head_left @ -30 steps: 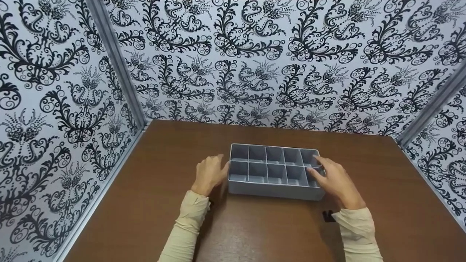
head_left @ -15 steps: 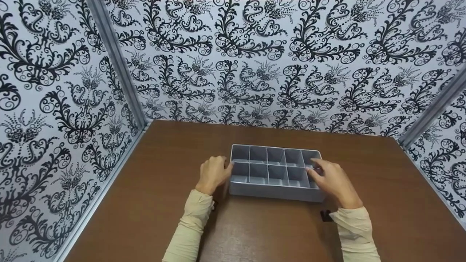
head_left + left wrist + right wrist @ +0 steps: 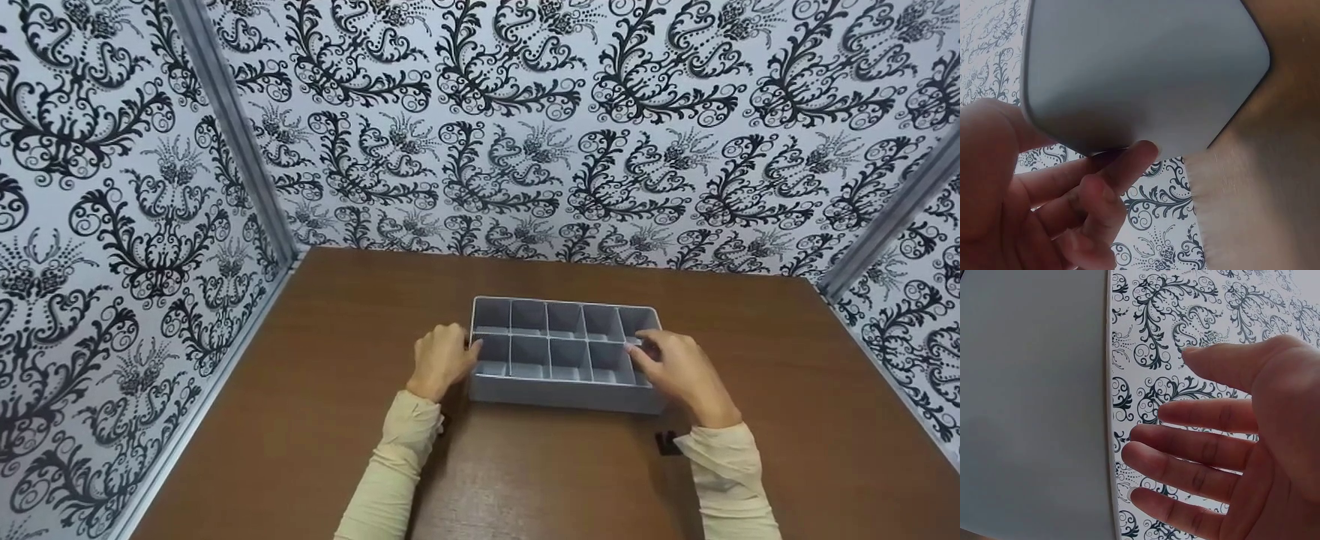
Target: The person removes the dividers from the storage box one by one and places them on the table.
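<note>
A grey plastic tray (image 3: 562,394) divided into several empty compartments sits in the middle of a brown table (image 3: 322,420). My left hand (image 3: 442,360) is at the tray's left end. In the left wrist view its lightly bent fingers (image 3: 1123,169) touch the edge of the tray's outer wall (image 3: 1140,67). My right hand (image 3: 675,367) is at the tray's right end, over the end compartments. The right wrist view shows its fingers (image 3: 1196,450) straight and spread beside the tray's wall (image 3: 1033,399), holding nothing.
Walls with black-and-white floral wallpaper (image 3: 525,135) enclose the table at the back, left and right, with grey metal strips (image 3: 232,135) in the corners. Bare tabletop lies around the tray. Cream sleeves (image 3: 390,465) cover both forearms.
Both hands have closed in a little on the tray's ends, the left moving right and the right moving left. The tray has stayed where it was.
</note>
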Demonstrator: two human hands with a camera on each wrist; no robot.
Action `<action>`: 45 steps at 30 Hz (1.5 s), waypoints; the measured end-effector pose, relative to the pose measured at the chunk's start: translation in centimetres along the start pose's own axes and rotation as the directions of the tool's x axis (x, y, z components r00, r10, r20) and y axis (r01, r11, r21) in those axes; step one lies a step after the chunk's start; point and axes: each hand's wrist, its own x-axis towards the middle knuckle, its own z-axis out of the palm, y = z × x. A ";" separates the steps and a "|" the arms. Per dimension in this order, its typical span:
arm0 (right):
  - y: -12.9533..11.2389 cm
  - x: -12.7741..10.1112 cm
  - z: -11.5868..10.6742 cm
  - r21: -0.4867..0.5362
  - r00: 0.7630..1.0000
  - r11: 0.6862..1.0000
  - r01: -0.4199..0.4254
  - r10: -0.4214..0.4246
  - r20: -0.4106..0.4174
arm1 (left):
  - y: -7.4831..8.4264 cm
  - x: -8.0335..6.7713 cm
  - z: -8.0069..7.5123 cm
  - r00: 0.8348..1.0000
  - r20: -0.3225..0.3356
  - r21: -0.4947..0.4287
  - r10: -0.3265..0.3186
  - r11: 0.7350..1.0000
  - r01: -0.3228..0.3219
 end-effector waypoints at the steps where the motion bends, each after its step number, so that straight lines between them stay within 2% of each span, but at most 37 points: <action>1: 0.0 0.0 0.0 -0.001 1.000 1.000 0.000 0.000 0.001 | 0.0 0.0 0.0 1.000 0.003 0.001 -0.003 1.000 0.003; 6: -0.1 0.0 0.0 -0.007 1.000 1.000 0.002 -0.002 0.003 | 0.1 0.1 -0.1 1.000 -0.002 0.009 -0.003 1.000 0.003; 15: -0.2 -0.2 0.0 0.006 1.000 1.000 -0.002 0.002 -0.010 | 0.3 -0.4 0.0 0.998 -0.067 0.036 0.009 0.999 -0.007; 21: -0.4 -0.1 0.0 -0.007 1.000 1.000 0.000 0.000 -0.005 | 0.4 -0.8 -0.4 0.997 -0.074 0.056 0.021 0.998 -0.016; 34: -0.3 0.2 0.0 -0.026 1.000 1.000 -0.001 0.001 0.003 | 0.8 -1.3 -1.1 1.000 -0.017 0.087 -0.010 0.996 0.011; 45: -0.4 0.8 0.0 -0.079 0.990 0.992 -0.096 0.104 0.096 | 1.0 -1.4 -1.5 0.995 0.066 0.115 -0.074 0.991 0.066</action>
